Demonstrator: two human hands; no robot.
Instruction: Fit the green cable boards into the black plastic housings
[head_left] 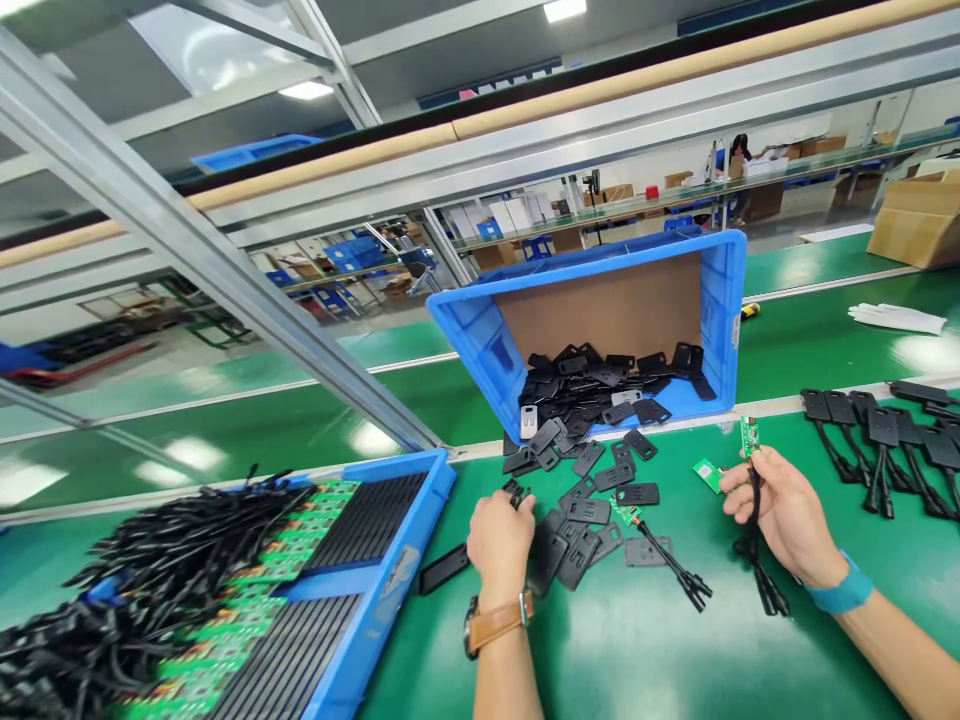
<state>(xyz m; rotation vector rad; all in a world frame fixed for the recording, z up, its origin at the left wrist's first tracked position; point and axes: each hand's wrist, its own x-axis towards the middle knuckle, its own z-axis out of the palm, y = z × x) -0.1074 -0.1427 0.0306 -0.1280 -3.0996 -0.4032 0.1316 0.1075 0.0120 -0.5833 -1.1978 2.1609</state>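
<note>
Right hand (787, 515), right of centre: thumb and fingers clamped on a narrow green circuit board with black cable (750, 437), raised above the green bench surface (622, 660), its split black leads hanging toward the near side. A second, wider green circuit board (707, 475) sits at those fingertips; cannot tell whether it is gripped too. Left hand (499, 545): fingers curled at the left edge of loose black slotted plastic covers (589, 511); grip cannot be told. Risks, judged: dangling leads could snag and tug the board joints; a pinch on components could damage them; overlapping covers could slide.
</note>
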